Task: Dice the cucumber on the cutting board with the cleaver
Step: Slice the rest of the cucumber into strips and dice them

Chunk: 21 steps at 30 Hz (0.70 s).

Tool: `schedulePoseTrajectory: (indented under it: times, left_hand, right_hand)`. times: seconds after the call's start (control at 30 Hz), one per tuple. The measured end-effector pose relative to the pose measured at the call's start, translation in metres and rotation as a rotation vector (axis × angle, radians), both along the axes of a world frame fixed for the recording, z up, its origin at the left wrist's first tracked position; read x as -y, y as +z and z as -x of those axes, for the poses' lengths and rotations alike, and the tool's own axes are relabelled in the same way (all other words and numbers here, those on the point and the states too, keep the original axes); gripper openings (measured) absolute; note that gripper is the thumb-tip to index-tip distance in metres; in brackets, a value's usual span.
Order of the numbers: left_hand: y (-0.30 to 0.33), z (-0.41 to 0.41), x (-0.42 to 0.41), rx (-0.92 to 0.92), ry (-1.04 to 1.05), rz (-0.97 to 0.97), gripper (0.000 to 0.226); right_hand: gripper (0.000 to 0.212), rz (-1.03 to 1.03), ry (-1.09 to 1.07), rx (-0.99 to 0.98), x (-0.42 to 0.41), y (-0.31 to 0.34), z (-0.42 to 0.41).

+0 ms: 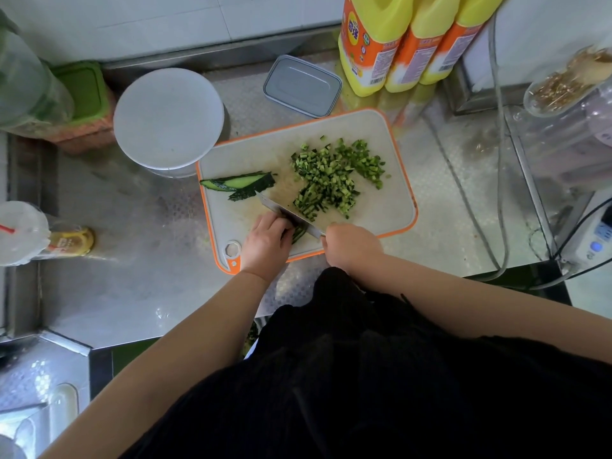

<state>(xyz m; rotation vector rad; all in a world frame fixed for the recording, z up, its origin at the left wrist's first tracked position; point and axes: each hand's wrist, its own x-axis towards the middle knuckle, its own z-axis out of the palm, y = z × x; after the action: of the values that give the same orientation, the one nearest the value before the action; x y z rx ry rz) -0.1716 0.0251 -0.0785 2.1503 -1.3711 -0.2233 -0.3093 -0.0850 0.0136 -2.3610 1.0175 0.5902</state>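
Mid-frame on cutting board: right hand gripping cleaver, left hand curled over cucumber strips, diced pile behind.

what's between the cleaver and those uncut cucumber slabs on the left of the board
Nothing visible. Bare cutting board lies between the cleaver tip and the cucumber slabs; the diced pile sits on the blade's other side.

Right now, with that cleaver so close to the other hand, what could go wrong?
The left hand holds green cucumber strips right against the steel cleaver, so its fingers could get nicked. The heap of diced green cucumber lies just beyond the blade, so dice could scatter off the white, orange-rimmed cutting board.
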Motion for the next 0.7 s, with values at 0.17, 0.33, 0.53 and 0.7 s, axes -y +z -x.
schedulePoseTrajectory:
  times: [0.17,0.33,0.53,0.7]
  left_hand:
    - [-0.002,0.004,-0.001,0.023,0.015,0.034,0.023]
    - [-0.005,0.004,-0.002,0.057,0.003,0.061,0.02]
    - [0.0,0.003,-0.002,0.048,-0.021,0.039,0.018]
    - [0.007,-0.002,-0.005,0.062,-0.024,0.031,0.019]
  right_hand:
    - [0.019,-0.042,-0.072,-0.005,-0.003,-0.013,0.001]
    - [0.035,-0.094,-0.093,0.016,0.012,-0.012,0.0]
    - [0.033,-0.119,-0.15,0.034,0.02,-0.012,0.003]
    - [0.035,0.006,-0.064,0.099,0.009,0.002,0.0]
